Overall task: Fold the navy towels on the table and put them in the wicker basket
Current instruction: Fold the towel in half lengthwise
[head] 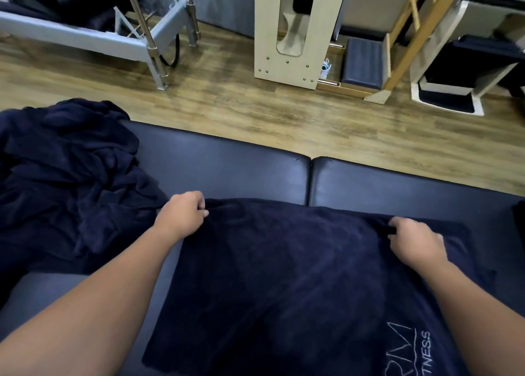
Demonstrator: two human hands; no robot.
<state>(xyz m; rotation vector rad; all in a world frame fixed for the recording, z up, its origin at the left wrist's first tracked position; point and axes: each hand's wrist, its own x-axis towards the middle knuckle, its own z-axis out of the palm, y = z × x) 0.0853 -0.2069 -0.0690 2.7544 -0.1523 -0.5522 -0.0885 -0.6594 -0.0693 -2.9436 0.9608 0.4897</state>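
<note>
On the padded worktop (pixel 227 165), the left hand (pixel 181 213) and right hand (pixel 412 239) are pinching the spread navy towel's (pixel 284 276) far edge — corners should be meeting squarely (unfolded pile (pixel 65 171) waiting left).

The table (pixel 255 174) is dark blue and padded, with a split down the middle of its top. One navy towel (pixel 284 284) lies spread flat on it, under both hands. It has pale letters near the right arm. A messy heap of navy towels (pixel 65 176) sits left of the left hand (pixel 181 216).
</note>
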